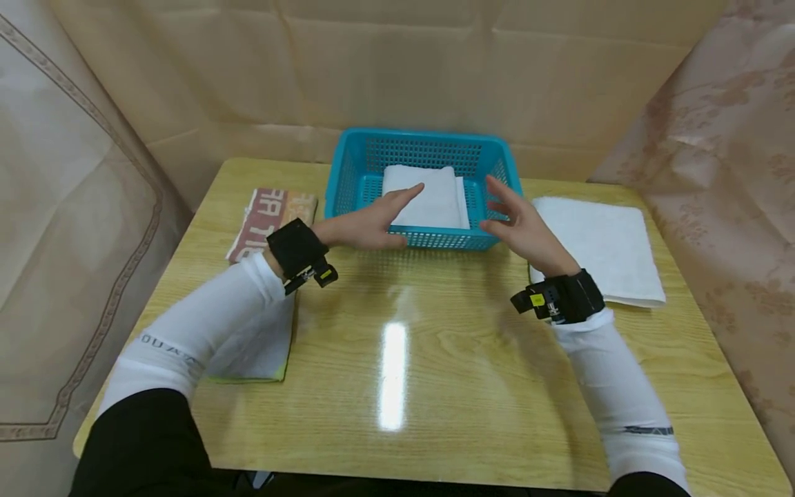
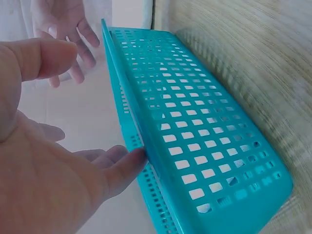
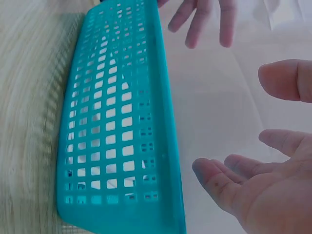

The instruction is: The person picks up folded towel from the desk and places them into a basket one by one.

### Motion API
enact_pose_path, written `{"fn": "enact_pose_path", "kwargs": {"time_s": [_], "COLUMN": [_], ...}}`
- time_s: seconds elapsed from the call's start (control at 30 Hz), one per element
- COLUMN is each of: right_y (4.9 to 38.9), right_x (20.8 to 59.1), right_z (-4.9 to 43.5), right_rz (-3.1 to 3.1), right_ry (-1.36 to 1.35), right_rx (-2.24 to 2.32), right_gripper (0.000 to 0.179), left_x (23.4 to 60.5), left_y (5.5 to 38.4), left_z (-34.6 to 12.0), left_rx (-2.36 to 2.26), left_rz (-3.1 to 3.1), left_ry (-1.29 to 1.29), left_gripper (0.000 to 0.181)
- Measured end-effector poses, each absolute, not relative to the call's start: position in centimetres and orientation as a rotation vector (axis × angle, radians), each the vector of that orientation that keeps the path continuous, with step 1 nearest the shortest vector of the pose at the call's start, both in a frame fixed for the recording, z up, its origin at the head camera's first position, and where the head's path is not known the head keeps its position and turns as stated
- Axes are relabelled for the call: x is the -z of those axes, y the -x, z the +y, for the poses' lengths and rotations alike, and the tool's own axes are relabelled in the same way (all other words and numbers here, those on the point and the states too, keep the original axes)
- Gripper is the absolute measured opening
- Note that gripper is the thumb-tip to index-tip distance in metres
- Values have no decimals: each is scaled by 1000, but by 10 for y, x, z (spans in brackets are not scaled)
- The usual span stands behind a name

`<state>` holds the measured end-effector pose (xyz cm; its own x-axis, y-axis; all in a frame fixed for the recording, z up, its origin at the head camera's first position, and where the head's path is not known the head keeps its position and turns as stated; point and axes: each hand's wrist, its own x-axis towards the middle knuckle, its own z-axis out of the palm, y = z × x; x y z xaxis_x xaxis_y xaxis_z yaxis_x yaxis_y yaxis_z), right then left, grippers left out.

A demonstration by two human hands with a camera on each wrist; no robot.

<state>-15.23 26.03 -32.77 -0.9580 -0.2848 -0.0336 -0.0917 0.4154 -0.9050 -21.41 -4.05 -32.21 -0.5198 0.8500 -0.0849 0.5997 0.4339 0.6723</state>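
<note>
A blue plastic basket with perforated walls stands at the far side of the table. Inside it lies a folded white towel. My left hand is over the basket's front left rim with fingers and thumb extended; in the left wrist view a fingertip appears to touch the rim. At the front right corner hovers my right hand, its fingers loosely spread and holding nothing. In the right wrist view that hand is apart from the basket wall.
A folded white towel lies right of the basket. On the left is a red-and-orange patterned towel, and nearer the front a pale grey cloth with a green edge, partly behind my left arm. Beige cloth hangs behind the table.
</note>
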Motion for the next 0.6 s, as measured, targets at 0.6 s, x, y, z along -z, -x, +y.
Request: {"fn": "enact_pose_path", "kwargs": {"time_s": [0.6], "right_y": [105], "right_x": [352], "right_z": [249], "right_rz": [2408], "right_ry": [459], "right_rx": [1816], "right_gripper": [86], "left_x": [342], "left_y": [178], "left_z": [-48], "left_rx": [-1063], "left_rz": [2281], "left_ry": [-1419], "left_gripper": [83]}}
